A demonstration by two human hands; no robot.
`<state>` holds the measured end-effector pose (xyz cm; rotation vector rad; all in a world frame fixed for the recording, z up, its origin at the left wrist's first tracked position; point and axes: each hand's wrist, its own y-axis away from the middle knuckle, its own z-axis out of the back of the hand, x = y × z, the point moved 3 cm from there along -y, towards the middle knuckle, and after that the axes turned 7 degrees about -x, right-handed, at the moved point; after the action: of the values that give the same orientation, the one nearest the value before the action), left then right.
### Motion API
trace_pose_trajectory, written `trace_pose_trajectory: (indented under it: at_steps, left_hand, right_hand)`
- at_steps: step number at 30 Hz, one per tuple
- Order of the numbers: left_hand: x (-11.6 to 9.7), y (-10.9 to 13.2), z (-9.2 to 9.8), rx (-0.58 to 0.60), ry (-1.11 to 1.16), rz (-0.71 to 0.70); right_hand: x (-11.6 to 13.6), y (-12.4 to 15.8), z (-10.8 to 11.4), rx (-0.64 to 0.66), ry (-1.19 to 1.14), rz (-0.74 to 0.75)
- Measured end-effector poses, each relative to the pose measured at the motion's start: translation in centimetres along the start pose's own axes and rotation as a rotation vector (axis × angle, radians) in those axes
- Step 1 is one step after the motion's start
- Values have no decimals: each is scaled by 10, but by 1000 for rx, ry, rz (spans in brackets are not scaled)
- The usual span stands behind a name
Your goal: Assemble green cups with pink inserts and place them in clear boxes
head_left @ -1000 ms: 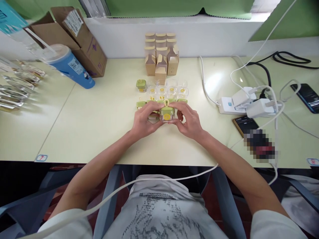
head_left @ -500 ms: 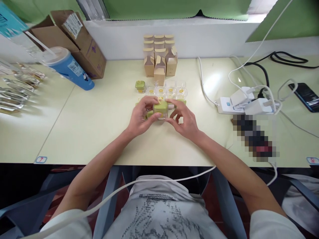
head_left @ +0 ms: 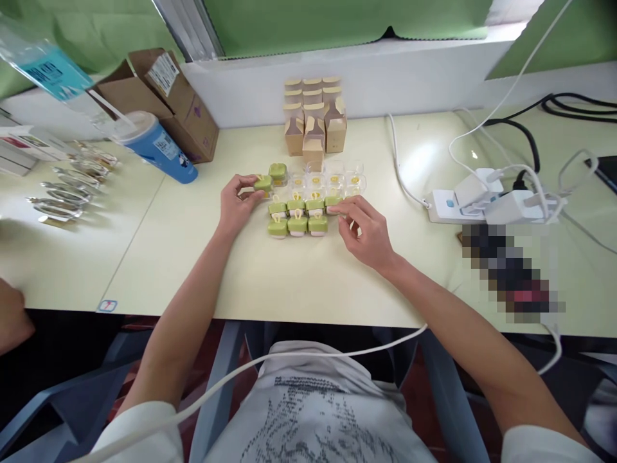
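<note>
In the head view, my left hand (head_left: 240,200) pinches a small green-topped clear jar (head_left: 263,184) at the left of the group. A second green-topped jar (head_left: 278,172) stands just behind it. My right hand (head_left: 367,233) has its index fingertip at the rightmost green cap (head_left: 332,203) of the rear cap row, with thumb and index apart. Several green caps with yellow loops and pale undersides, such as the front one (head_left: 297,225), lie in two rows between my hands. Behind them are clear jars (head_left: 315,181) with yellow round marks.
Small open cardboard boxes (head_left: 313,138) stand against the wall. A blue cup (head_left: 164,151) and a brown carton (head_left: 195,122) are at the left, beyond silvery items (head_left: 60,206). A power strip (head_left: 441,206) with plugs and cables lies right. Another person's arm (head_left: 12,315) shows at far left.
My left hand has moved left with the green-topped jar, which both hands were at before. My right hand has come away from it to the rightmost cap. The view has shifted slightly.
</note>
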<state>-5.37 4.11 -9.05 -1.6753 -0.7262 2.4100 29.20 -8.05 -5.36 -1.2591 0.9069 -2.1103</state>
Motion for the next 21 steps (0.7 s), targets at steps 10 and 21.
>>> trace_pose_trajectory:
  at_steps: [10, 21]
  left_hand:
    - [-14, 7, -14, 14, 16, 58]
    - [7, 3, -17, 97, 100, 97]
  right_hand:
    - [-20, -11, 14, -206, 3, -294]
    - [-49, -17, 27, -298, -81, -624]
